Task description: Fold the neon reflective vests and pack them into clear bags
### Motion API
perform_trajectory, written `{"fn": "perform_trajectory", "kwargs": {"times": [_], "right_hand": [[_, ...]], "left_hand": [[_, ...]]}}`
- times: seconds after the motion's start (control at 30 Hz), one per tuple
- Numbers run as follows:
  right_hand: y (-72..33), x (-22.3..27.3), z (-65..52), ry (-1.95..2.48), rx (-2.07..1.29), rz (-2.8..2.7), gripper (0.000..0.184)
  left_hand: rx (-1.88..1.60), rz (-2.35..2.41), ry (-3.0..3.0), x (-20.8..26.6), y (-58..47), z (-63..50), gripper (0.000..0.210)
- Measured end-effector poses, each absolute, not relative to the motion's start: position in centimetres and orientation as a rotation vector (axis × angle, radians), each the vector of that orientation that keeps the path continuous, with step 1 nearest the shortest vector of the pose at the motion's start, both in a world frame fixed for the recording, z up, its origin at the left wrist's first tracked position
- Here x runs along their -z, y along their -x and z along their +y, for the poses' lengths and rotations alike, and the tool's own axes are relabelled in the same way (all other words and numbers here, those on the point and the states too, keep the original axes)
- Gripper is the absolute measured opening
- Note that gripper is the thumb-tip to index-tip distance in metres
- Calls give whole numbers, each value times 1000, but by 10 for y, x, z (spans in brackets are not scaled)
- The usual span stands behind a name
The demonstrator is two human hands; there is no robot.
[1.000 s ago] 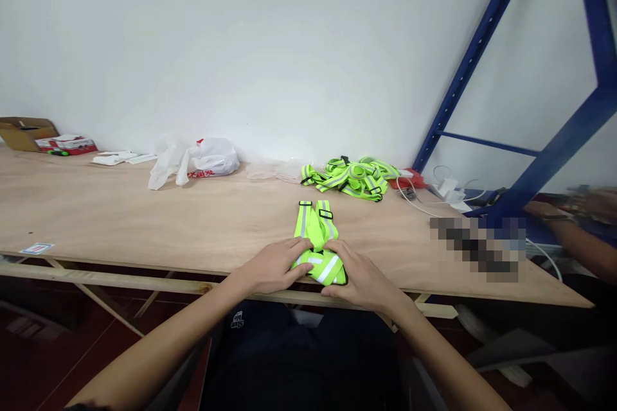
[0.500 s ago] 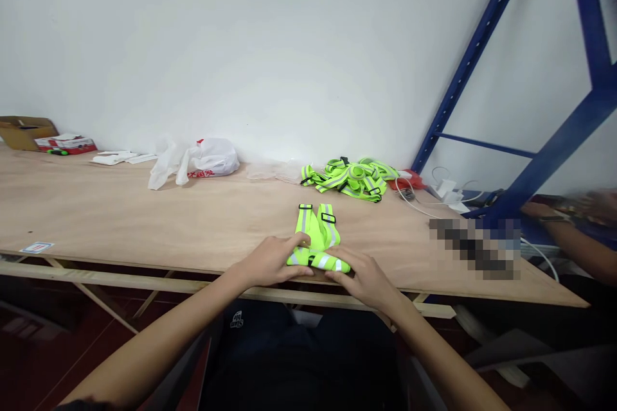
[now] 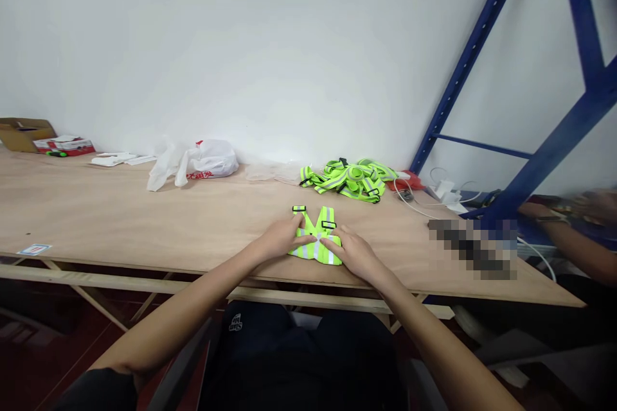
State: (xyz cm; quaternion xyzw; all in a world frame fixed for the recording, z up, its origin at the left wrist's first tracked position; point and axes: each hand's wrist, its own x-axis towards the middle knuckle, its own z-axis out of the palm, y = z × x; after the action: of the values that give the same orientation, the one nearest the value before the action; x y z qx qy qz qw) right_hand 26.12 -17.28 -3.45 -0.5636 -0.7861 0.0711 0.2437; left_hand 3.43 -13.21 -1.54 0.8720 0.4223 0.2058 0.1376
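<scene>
A neon yellow-green reflective vest (image 3: pixel 315 252), made of straps with silver stripes, lies partly folded near the table's front edge. Two strap ends with black buckles point away from me. My left hand (image 3: pixel 280 237) grips the vest's left side, thumb on top of the folded band. On the right side, my right hand (image 3: pixel 355 250) holds it the same way, its thumb pointing inward across the band. The fingers under the fabric are partly hidden. Beyond it lies a tangled pile of similar reflective straps (image 3: pixel 354 178).
The wooden table (image 3: pixel 231 225) runs along a white wall. On it are a white plastic bag (image 3: pixel 212 159), clear plastic sleeves (image 3: pixel 272 172), white cables (image 3: pixel 419 205) and a cardboard box (image 3: pixel 26 135). A blue metal frame (image 3: pixel 463 70) rises at right, near another person's arm (image 3: pixel 569 237).
The folded band has been turned up and away from me and now lies flatter over the straps. Both hands have moved slightly forward with it, thumbs now on top.
</scene>
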Motion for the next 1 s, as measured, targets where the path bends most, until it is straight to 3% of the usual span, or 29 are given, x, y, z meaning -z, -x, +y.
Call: {"fn": "perform_trajectory", "kwargs": {"times": [0.2,0.37,0.57,0.73,0.93,1.0], "right_hand": [[-259,41,-175,1548,97,-2116,35],[-260,36,-181,1483,-141,-2204,36],[-268,31,-211,1380,-287,-2272,52],[-271,34,-225,1257,-159,-2399,68],[-271,43,-223,1143,67,-2434,65],[-271,46,-224,1106,122,-2431,62]], "left_hand": [[-486,1468,-2638,16,-41,-140,47],[-535,1278,-2608,14,-34,-156,43],[-484,993,-2555,4,-10,-183,63],[-546,924,-2689,9,0,-191,54],[-533,904,-2923,19,1,-201,66],[-540,896,-2911,22,1,-205,59]]}}
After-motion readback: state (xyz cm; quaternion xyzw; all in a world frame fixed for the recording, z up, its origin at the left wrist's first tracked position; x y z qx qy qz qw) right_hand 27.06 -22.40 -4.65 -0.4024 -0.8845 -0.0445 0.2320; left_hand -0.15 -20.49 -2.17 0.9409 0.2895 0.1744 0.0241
